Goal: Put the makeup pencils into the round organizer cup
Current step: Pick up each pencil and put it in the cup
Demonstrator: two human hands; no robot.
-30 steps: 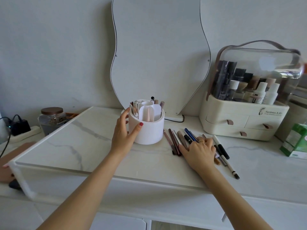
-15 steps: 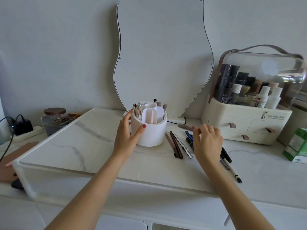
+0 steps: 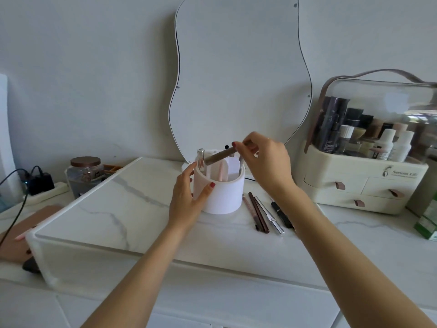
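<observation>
The round white organizer cup (image 3: 224, 195) stands mid-counter with dividers and several makeup items inside. My left hand (image 3: 186, 200) grips its left wall. My right hand (image 3: 267, 159) hovers just above the cup's right rim, pinching a taupe makeup pencil (image 3: 218, 156) that slants down-left over the cup opening. Several more pencils (image 3: 259, 215) lie on the marble right of the cup: two brown ones, a silver one and a black one (image 3: 281, 214), partly hidden by my right forearm.
A wavy mirror (image 3: 238, 74) leans on the wall behind the cup. A cream cosmetics case (image 3: 361, 185) with drawers stands at right, a green box (image 3: 428, 223) beyond it. A glass jar (image 3: 84, 176) and a power strip (image 3: 45, 188) sit at left.
My right hand lifted a taupe pencil off the counter and carried it left and up to above the cup. My left hand stayed on the cup.
</observation>
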